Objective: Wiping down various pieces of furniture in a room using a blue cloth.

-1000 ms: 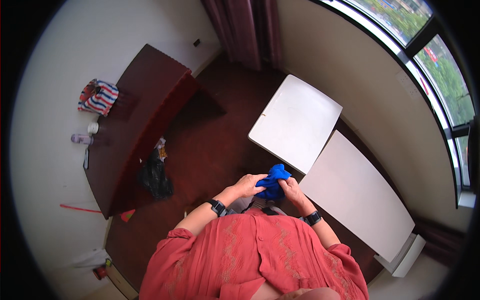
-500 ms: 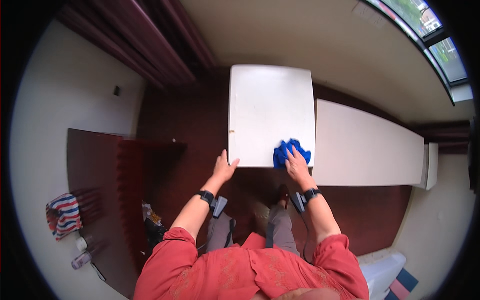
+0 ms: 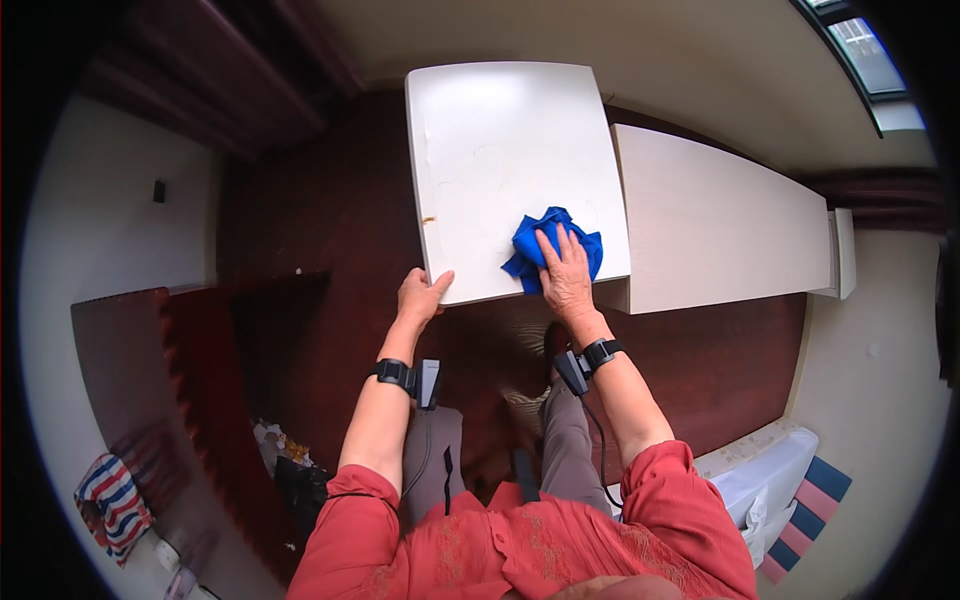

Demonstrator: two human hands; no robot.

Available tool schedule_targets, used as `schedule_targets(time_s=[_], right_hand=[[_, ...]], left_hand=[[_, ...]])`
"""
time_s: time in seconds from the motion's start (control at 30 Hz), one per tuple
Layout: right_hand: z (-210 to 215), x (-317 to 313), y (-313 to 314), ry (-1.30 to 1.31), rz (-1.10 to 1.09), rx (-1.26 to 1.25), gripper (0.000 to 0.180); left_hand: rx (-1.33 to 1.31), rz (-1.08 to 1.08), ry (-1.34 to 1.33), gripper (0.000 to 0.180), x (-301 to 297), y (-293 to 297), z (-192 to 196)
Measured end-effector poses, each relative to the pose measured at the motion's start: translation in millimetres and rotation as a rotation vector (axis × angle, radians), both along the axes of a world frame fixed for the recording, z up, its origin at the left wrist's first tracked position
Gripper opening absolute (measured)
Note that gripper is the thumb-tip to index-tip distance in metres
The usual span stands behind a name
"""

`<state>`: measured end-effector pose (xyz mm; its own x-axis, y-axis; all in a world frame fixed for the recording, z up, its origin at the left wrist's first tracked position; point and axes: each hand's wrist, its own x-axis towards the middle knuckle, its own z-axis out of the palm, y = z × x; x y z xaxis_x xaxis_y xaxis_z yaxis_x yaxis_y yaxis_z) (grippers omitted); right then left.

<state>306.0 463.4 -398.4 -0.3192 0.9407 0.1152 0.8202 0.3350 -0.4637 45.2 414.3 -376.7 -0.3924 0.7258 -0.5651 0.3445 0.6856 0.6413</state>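
A crumpled blue cloth lies on the near right part of a white tabletop. My right hand is on the cloth, its fingers spread a little over it and pressing it to the surface. At the near left corner of the tabletop, my left hand grips the edge, thumb on top and fingers down the side. A small brown mark shows on the left edge of the top. Each of my wrists wears a black strap with a grey device.
A longer, pale cabinet stands against the tabletop's right side. Dark red furniture is at the left, with a striped bag nearby. Black and crumpled bags sit on the floor. A bed corner shows lower right.
The cloth under my right hand has slid slightly away from the near right corner, leftward and farther in. My left hand stays at its corner. The whole view has shifted.
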Motion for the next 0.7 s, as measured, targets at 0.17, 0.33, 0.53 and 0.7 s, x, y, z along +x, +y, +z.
schedule_targets(time_s=[0.17, 0.33, 0.53, 0.7], right_hand=[[-1.0, 2.1, -21.7, -0.007, 0.120, 0.029, 0.070], [-5.5, 31.3, -31.3, -0.005, 0.246, 0.020, 0.070], [-38.1, 72.8, -61.5, 0.082, -0.099, 0.030, 0.064], [-45.8, 66.1, -40.2, 0.091, -0.207, -0.139, 0.058]], left_hand=[[0.061, 0.034, -0.057, 0.042, -6.9, -22.0, -12.4], [0.069, 0.063, -0.079, 0.033, -18.9, -49.9, -25.8], [0.054, 0.101, -0.199, 0.030, -18.9, -145.7, -28.3], [0.051, 0.092, -0.104, 0.040, -10.2, -180.7, -43.9]])
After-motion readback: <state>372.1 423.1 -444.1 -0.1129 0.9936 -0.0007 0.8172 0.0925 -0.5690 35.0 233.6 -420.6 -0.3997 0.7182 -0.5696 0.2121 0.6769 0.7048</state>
